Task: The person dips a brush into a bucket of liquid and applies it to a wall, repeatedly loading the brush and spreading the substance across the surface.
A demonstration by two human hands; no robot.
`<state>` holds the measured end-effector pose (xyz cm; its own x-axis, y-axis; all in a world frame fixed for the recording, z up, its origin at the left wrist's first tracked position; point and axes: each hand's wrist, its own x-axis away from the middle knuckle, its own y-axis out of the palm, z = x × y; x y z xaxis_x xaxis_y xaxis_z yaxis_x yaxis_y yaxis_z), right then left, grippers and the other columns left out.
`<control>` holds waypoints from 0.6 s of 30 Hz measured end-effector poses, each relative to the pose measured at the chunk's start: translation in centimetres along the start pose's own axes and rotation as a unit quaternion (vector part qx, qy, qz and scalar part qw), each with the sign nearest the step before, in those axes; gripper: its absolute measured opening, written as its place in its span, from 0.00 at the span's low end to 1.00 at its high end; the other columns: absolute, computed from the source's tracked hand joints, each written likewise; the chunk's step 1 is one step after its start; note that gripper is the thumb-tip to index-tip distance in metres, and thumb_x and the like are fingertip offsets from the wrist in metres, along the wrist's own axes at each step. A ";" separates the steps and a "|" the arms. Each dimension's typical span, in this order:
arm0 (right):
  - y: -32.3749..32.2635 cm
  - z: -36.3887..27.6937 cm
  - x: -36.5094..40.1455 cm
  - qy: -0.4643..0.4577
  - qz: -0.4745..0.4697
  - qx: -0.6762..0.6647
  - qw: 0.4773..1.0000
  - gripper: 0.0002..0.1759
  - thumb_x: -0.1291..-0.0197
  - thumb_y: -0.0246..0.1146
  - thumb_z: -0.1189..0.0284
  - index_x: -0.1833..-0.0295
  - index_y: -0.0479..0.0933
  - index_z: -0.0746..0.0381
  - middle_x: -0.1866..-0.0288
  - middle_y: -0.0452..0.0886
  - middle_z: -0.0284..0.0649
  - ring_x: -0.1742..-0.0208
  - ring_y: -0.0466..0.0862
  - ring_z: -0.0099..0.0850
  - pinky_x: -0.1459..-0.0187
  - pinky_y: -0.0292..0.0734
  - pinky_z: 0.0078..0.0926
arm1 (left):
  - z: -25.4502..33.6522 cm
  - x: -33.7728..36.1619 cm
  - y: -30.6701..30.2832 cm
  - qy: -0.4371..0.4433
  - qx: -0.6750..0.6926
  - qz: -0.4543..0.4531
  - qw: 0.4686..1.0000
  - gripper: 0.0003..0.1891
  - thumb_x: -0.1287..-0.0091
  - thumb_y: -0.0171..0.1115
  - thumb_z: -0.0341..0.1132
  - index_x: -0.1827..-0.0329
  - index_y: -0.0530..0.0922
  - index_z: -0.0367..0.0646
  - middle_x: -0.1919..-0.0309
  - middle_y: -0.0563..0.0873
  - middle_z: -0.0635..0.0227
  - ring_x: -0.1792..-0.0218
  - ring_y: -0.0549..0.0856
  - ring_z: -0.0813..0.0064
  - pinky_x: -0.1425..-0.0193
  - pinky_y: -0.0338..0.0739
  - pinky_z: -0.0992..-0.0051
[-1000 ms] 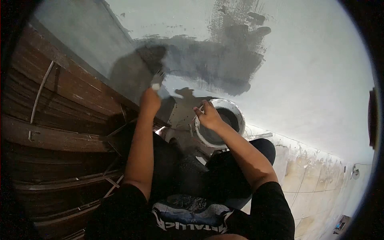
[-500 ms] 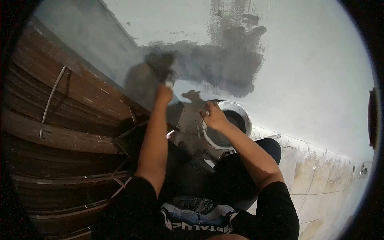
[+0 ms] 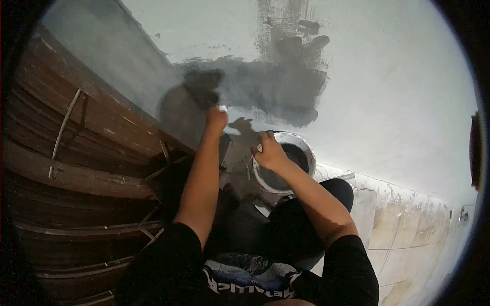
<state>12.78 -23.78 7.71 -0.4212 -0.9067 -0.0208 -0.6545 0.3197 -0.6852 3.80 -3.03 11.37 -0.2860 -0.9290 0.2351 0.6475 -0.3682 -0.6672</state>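
Note:
My left hand [image 3: 217, 120] is closed around a paintbrush [image 3: 223, 108]. Only a pale bit of the brush shows beside my fingers, and its bristles are hard to tell from the dark shadow on the wall. Wet-looking dark grey paint [image 3: 286, 86] covers part of the pale wall [image 3: 372, 97] ahead. To the right, my right hand [image 3: 271, 154] has its fingers curled over the left rim of a round white bucket [image 3: 308, 147]. Grey paint [image 3: 297, 155] lies inside the bucket, partly hidden by my hand and forearm.
Brown wooden slats [image 3: 76, 176] with thin strips line the left side. My bent knee [image 3: 339, 191] is close to the bucket's right side. Stained pale tiles [image 3: 398, 229] run along the right. A small white piece [image 3: 262, 210] lies below the bucket.
My left hand, with the paintbrush, has shifted slightly down and right, and its wrist has turned. My right hand stays at the bucket rim. The whole view has moved a little.

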 end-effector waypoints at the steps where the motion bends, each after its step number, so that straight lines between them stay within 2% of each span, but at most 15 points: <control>1: 0.0 0.2 0.0 -0.009 -0.003 0.002 1.000 0.27 0.43 0.63 0.65 0.44 0.67 0.70 0.47 0.70 0.60 0.48 0.76 0.56 0.47 0.73 0.45 | -1.7 -1.4 0.6 0.045 -0.001 0.009 0.999 0.16 0.36 0.58 0.33 0.53 0.77 0.26 0.58 0.83 0.40 0.54 0.83 0.45 0.52 0.75 0.59; 2: -0.2 0.2 -0.2 -0.009 -0.011 0.008 1.000 0.30 0.44 0.63 0.65 0.41 0.64 0.71 0.45 0.68 0.62 0.46 0.75 0.58 0.45 0.73 0.46 | -4.8 -3.8 1.5 0.092 -0.002 0.018 0.996 0.16 0.36 0.58 0.34 0.54 0.77 0.26 0.59 0.83 0.40 0.55 0.83 0.45 0.53 0.75 0.59; 4: -0.4 0.3 -0.2 -0.007 -0.028 0.016 0.999 0.36 0.45 0.62 0.65 0.35 0.60 0.73 0.40 0.64 0.67 0.42 0.73 0.61 0.42 0.73 0.48 | -6.8 -1.9 -0.3 0.108 0.017 -0.013 0.994 0.16 0.35 0.57 0.34 0.54 0.78 0.26 0.59 0.83 0.41 0.56 0.83 0.44 0.54 0.75 0.60; 5: -0.8 0.1 -0.2 -0.003 -0.017 0.012 1.000 0.32 0.44 0.62 0.65 0.38 0.62 0.71 0.43 0.66 0.64 0.45 0.74 0.59 0.44 0.73 0.47 | -5.4 2.1 -2.9 0.084 0.042 -0.051 0.994 0.16 0.35 0.57 0.34 0.54 0.78 0.27 0.59 0.83 0.41 0.56 0.83 0.44 0.54 0.75 0.59; 7: -1.2 -0.9 0.2 0.009 0.008 -0.005 1.000 0.26 0.44 0.63 0.66 0.45 0.67 0.69 0.49 0.70 0.60 0.50 0.77 0.56 0.48 0.74 0.45 | -4.0 6.2 -5.7 0.003 0.031 -0.006 0.999 0.15 0.35 0.56 0.34 0.54 0.78 0.27 0.60 0.83 0.42 0.57 0.84 0.46 0.54 0.75 0.60; 8: -1.0 -0.8 0.1 0.001 0.004 -0.001 1.000 0.25 0.44 0.63 0.66 0.45 0.67 0.69 0.49 0.70 0.60 0.50 0.77 0.56 0.48 0.74 0.45 | -4.1 7.2 -6.4 -0.042 0.025 0.016 0.999 0.15 0.35 0.55 0.34 0.54 0.79 0.28 0.60 0.84 0.42 0.58 0.84 0.47 0.54 0.75 0.60; 11: -1.0 -1.0 0.1 -0.005 -0.014 0.006 1.000 0.25 0.43 0.63 0.65 0.45 0.67 0.69 0.49 0.70 0.61 0.50 0.76 0.57 0.48 0.74 0.45 | -3.9 5.7 -6.0 0.110 -0.173 0.044 0.978 0.15 0.34 0.53 0.34 0.54 0.79 0.29 0.61 0.84 0.42 0.59 0.84 0.48 0.56 0.76 0.60; 13: 0.3 -0.1 -0.1 -0.032 0.000 0.028 0.999 0.25 0.43 0.63 0.66 0.45 0.67 0.70 0.49 0.70 0.61 0.50 0.76 0.58 0.48 0.74 0.45 | -5.2 -0.9 -1.7 0.093 -0.129 0.023 0.987 0.16 0.33 0.51 0.34 0.53 0.77 0.27 0.60 0.83 0.40 0.58 0.84 0.45 0.56 0.77 0.59; 15: 0.1 -0.3 0.0 -0.034 0.009 0.032 0.999 0.24 0.43 0.62 0.66 0.46 0.67 0.71 0.49 0.70 0.62 0.49 0.76 0.58 0.47 0.74 0.46 | 0.2 -0.1 0.8 -0.049 -0.005 -0.012 0.999 0.17 0.34 0.52 0.34 0.53 0.76 0.25 0.58 0.82 0.38 0.56 0.82 0.41 0.54 0.77 0.57; 18: 0.6 0.9 0.0 -0.035 0.015 0.050 0.998 0.24 0.43 0.62 0.66 0.46 0.68 0.71 0.48 0.70 0.61 0.49 0.76 0.57 0.48 0.74 0.45 | -4.0 -3.0 2.9 0.079 -0.108 0.035 0.990 0.18 0.35 0.54 0.36 0.55 0.76 0.24 0.60 0.83 0.41 0.58 0.84 0.46 0.56 0.78 0.58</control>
<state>12.91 -23.86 6.63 -0.3921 -0.9155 -0.0905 -0.5748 0.3206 -0.7528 3.72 -1.20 5.92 -0.3650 -0.9275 0.0809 0.5081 -0.2712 -0.8174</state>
